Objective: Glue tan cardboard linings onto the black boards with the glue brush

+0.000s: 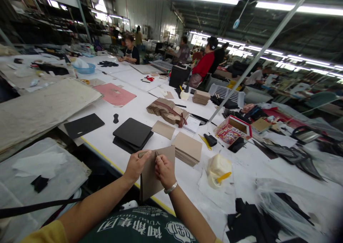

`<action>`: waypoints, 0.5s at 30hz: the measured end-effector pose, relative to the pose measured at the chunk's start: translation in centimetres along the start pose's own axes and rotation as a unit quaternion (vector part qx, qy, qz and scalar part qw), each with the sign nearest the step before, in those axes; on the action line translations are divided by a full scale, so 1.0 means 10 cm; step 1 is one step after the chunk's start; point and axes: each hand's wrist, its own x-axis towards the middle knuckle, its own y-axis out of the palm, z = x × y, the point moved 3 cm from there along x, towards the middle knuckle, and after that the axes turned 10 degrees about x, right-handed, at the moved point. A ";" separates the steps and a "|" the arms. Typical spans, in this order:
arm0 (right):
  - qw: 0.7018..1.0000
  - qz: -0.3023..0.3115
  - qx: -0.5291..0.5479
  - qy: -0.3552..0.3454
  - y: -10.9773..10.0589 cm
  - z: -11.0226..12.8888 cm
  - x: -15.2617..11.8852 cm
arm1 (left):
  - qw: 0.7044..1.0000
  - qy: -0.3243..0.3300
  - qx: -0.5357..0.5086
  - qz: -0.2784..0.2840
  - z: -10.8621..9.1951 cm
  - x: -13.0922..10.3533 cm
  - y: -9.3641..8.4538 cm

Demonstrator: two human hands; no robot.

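Upright in front of me I hold brown cardboard sheets [152,178], with at least two layers showing at the lower left. My left hand [136,167] is closed on their upper left corner, thumb on the near face. Against that same face, my right hand [165,171] makes a pinch near the top edge. A small dark tip shows by its fingers, too little to name. Just beyond lies a stack of black boards [133,131]. Right of it are a single brown card [163,129] and a stack of brown cards [187,147].
A wavy row of tied cardboard pieces [167,110] lies farther back. To the right stand a white tub [213,180] with a yellow-handled tool and a red patterned box [233,130]. Black scraps [249,219] lie front right. A slanted metal pole [257,57] rises from the table. Several people work beyond.
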 end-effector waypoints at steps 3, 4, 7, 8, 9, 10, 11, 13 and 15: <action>0.997 0.025 0.066 0.010 0.02 -0.04 0.04 | 1.000 0.007 -0.005 -0.001 -0.01 0.03 0.00; 0.996 0.033 0.078 0.011 0.02 -0.04 0.05 | 1.000 0.009 -0.008 -0.002 -0.01 0.04 0.00; 0.995 0.052 0.087 0.025 0.02 -0.03 0.09 | 1.000 0.003 -0.020 -0.010 0.00 0.06 0.00; 0.995 0.056 0.080 0.033 0.01 -0.02 0.10 | 1.000 -0.002 -0.023 -0.012 0.01 0.07 0.00; 0.995 0.060 0.064 0.042 0.01 -0.01 0.11 | 1.000 -0.007 -0.027 -0.015 0.02 0.08 0.00; 0.996 0.061 0.035 0.046 0.01 0.02 0.12 | 0.999 -0.013 -0.031 -0.019 0.03 0.08 0.00; 0.998 0.056 -0.010 0.040 0.00 0.05 0.13 | 0.999 -0.019 -0.037 -0.024 0.03 0.09 0.00; 0.988 0.029 -0.148 -0.016 -0.01 0.15 0.14 | 0.998 -0.027 -0.048 -0.034 0.04 0.10 -0.01; 0.946 -0.008 -0.305 -0.105 -0.01 0.27 0.13 | 0.997 -0.031 -0.048 -0.042 0.05 0.12 -0.01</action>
